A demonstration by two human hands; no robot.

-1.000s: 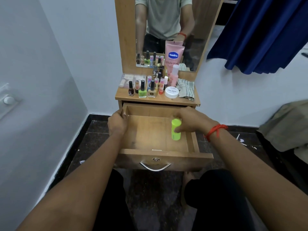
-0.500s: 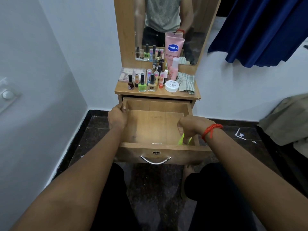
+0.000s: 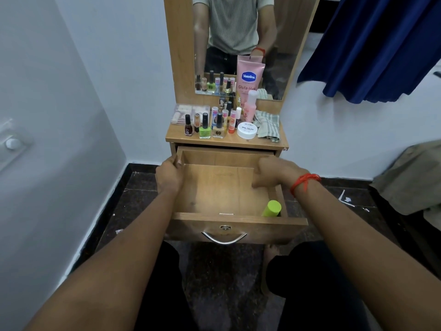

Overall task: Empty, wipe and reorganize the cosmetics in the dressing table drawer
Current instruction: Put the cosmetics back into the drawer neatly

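An open wooden drawer [image 3: 214, 187] holds one lime-green plastic tube [image 3: 271, 208], upright in its front right corner; left hand [image 3: 169, 176] grips the drawer's left wall; right hand [image 3: 272, 174] hovers loosely curled, empty. The tube looks light, rigid and smooth; best pinched around its middle.

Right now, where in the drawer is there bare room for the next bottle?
Most of the drawer floor is bare, between the left hand and right hand. Only the front right corner holds the green tube. The tabletop is crowded.

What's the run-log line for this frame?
phase: restocking | drawer: open | green bottle: inside, front-right corner, released | left hand: gripping drawer's left wall | right hand: empty, above drawer | other cosmetics: on tabletop
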